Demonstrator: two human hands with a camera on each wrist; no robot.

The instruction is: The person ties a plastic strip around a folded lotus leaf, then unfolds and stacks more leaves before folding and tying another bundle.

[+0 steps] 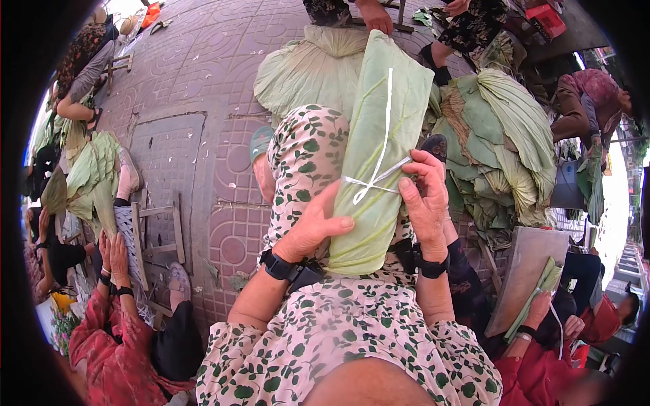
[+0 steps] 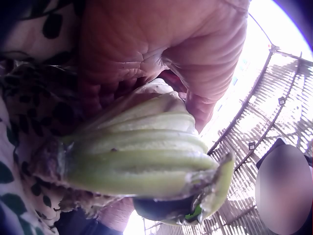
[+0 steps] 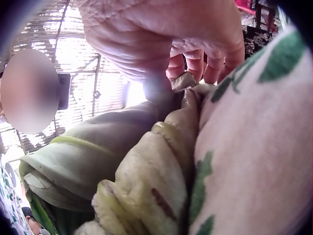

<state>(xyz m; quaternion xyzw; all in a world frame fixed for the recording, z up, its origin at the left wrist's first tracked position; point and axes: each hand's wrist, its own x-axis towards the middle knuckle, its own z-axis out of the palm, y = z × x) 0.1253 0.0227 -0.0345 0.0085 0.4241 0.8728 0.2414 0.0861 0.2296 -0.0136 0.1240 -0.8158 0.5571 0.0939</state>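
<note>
A long, flat bundle of folded green leaves [image 1: 387,101], like lotus leaves, lies over the person's lap. A white strip [image 1: 369,184] crosses it below its middle, with a small loop and one long tail running up the leaf. The left hand [image 1: 313,227] grips the bundle's left edge, thumb on top; its other fingers are mostly hidden underneath. At the right edge, the right hand [image 1: 426,196] holds the bundle beside the strip, thumb on the leaf and fingers bent. Pale, ribbed folds [image 2: 142,154] fill the left wrist view, and twisted folds [image 3: 151,171] the right.
A fan-shaped leaf pile [image 1: 305,71] lies ahead on the paving, and a larger leaf heap [image 1: 494,149] stands to the right. People sit close on both sides; one at right holds a tied bundle against a board [image 1: 525,271]. A wooden stool [image 1: 159,227] stands at left.
</note>
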